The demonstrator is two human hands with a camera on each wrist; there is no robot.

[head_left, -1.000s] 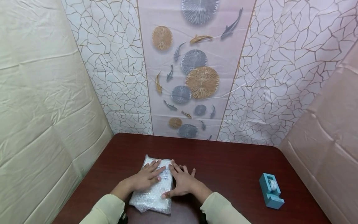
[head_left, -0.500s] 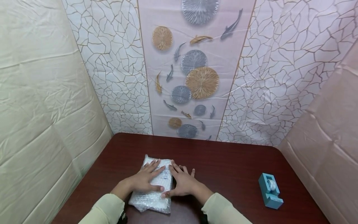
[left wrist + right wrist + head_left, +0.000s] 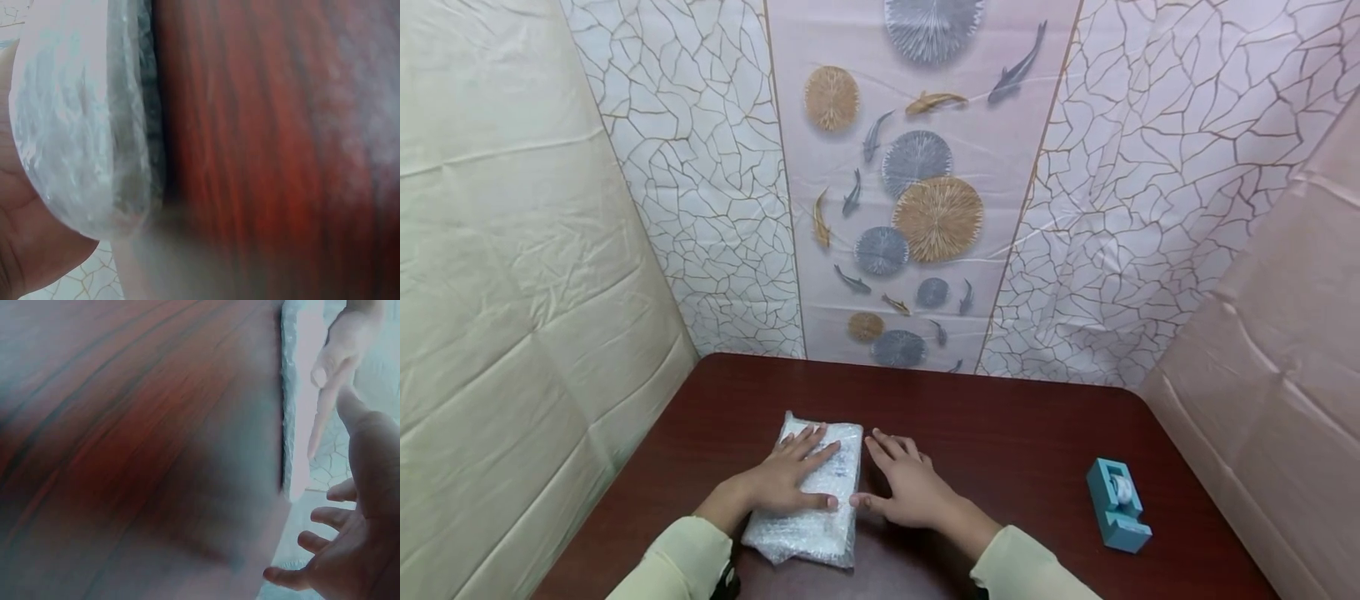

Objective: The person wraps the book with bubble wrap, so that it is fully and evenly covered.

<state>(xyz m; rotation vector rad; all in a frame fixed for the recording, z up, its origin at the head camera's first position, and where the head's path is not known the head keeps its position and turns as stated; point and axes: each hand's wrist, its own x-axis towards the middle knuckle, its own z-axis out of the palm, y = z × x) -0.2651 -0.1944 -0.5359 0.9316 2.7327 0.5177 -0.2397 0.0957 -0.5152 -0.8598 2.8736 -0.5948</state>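
A flat rectangular package in bubble wrap [image 3: 831,529], white beneath the clear plastic, lies on the dark red-brown table. My left hand [image 3: 782,483] rests on its top with fingers spread and straight. At the package's right edge is my right hand [image 3: 913,492], its thumb tip by the edge and its fingers extended over the table. In the left wrist view the rounded side of the bubble wrap [image 3: 69,125] fills the left part, with part of the palm beyond. The right wrist view has the right hand [image 3: 350,531] with fingers apart, beside the package's thin edge [image 3: 297,412].
A light blue tape dispenser [image 3: 1117,504] with a roll of clear tape stands on the right side of the table [image 3: 985,450]. Pale fabric walls enclose the table on the left and right, and a patterned sheet [image 3: 940,292] hangs behind it.
My right hand has slid off the package's right edge and moved slightly rightward. My left hand stays flat on top, its thumb now stretched out further. The view has shifted slightly.
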